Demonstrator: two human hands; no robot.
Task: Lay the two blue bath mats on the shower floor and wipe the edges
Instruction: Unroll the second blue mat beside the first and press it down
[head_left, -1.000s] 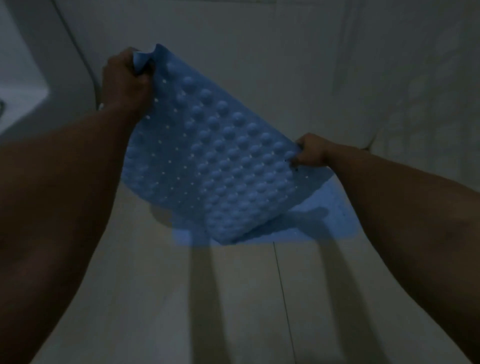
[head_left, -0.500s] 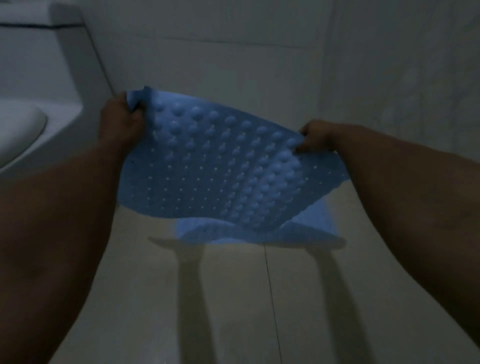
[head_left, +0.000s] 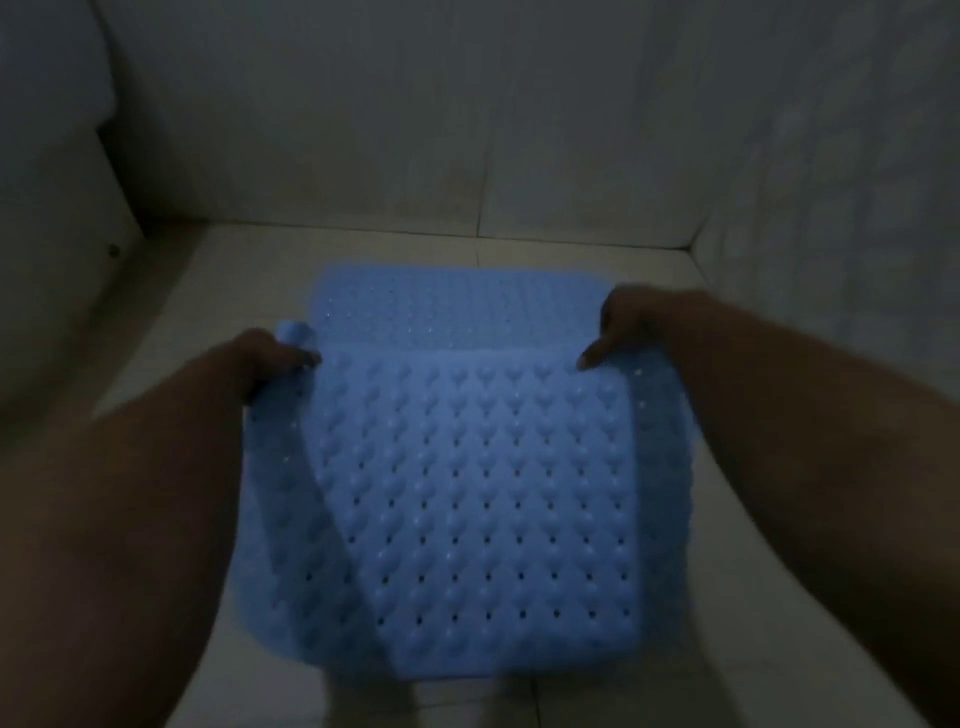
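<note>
Hands left (head_left: 270, 358) and right (head_left: 621, 327): each grip pinching far corners of upper mat (head_left: 478, 499), over floor mat (head_left: 447, 306).

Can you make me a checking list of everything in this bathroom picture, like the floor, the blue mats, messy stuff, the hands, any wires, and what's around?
Surface: pale tiled shower floor, dimly lit.
Job's things: a bumpy blue bath mat with small holes, held up by its far edge and drooping at the sides; more blue mat lies flat on the floor beyond it. Whether that is the second mat cannot be told.
Clutter: nothing seen.
Hands: left hand grips the mat's far left corner; right hand pinches its far right corner.
Cables: nothing seen.
Surroundings: tiled walls behind and to the right; a pale fixture at the left, too dark to name.
</note>
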